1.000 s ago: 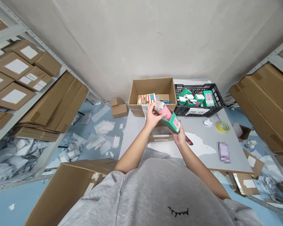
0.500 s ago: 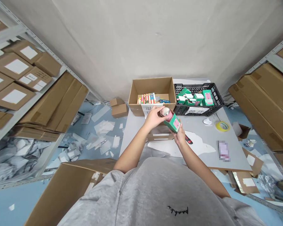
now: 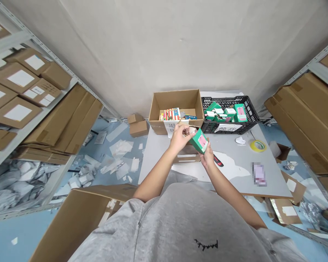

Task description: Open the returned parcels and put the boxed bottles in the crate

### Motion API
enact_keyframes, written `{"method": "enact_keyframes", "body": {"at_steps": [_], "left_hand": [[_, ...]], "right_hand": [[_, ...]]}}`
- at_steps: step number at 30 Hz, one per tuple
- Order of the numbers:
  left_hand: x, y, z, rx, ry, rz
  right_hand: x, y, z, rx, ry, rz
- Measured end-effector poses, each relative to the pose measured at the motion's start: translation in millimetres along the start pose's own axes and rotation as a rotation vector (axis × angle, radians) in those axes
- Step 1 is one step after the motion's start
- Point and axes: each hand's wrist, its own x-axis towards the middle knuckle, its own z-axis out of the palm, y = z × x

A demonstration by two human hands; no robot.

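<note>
A small green box (image 3: 199,141) with a pink panel is tilted over the table, its upper end open. My right hand (image 3: 207,157) is closed around its lower end. At the open end, my left hand (image 3: 180,136) has its fingers closed on a pink can (image 3: 191,130) with a silvery top. Most of the can is inside the box, and only its top shows. Beneath my hands lies a brown carton (image 3: 186,158). A red and black cutter (image 3: 218,161) rests beside my right hand.
Behind are an open cardboard box (image 3: 155,123) with printed packs and a black crate (image 3: 250,114) holding several green boxes. Yellow tape (image 3: 258,146) and a crumpled white scrap (image 3: 240,141) lie on the table's right. Loaded shelves flank both sides; papers litter the floor.
The pink can has slid deeper into the green box, so less of it shows. My left hand has followed it toward the opening, and more of the box's side is visible.
</note>
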Motion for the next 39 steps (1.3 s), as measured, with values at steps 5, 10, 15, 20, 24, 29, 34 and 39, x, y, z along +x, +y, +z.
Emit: {"method": "enact_keyframes", "body": {"at_steps": [5, 10, 15, 20, 24, 29, 34, 39], "left_hand": [[-6.5, 6.8, 4.3, 0.192, -0.018, 0.084], [-6.5, 12.5, -8.2, 0.34, -0.134, 0.213], [3.0, 5.3, -17.1, 0.364, -0.112, 0.322], [4.4, -5.7, -5.9, 0.332, -0.064, 0.324], [-2.8, -6.2, 0.9, 0.369, -0.031, 0.279], [-9.8, -4.3, 13.1, 0.24, 0.293, -0.045], [-8.2, -16.8, 26.4, -0.019, 0.431, -0.269], [-11.0, -15.2, 23.7, 0.123, 0.462, -0.104]], "right_hand": [[-0.3, 2.2, -0.1, -0.025, 0.022, -0.01], [-0.6, 1.4, -5.1, -0.033, 0.011, 0.02], [-3.0, -4.3, 0.1, -0.038, -0.015, 0.034], [-5.2, -7.6, 7.3, -0.025, -0.043, 0.034], [-3.7, -5.1, 2.5, -0.033, 0.0, 0.03], [-3.8, 2.0, -1.5, -0.029, 0.047, -0.023], [-4.9, 3.5, 1.3, 0.01, 0.057, -0.022], [-5.2, 0.1, 3.3, 0.001, 0.061, -0.048]]}}
